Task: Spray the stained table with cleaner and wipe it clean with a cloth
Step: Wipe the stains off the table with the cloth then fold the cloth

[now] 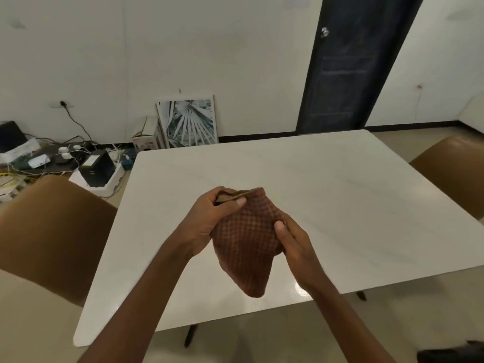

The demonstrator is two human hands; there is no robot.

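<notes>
Both hands up over the worktop, left hand pinching the cloth at its top edge, right hand pinching its side, cloth hanging between the fingers; no sprayer visible, so risk of dry wiping smearing stains.

cloth above table, chairs apparently flanking

Left hand and right hand pinch a brown cloth between them, held above the white tabletop.
</notes>
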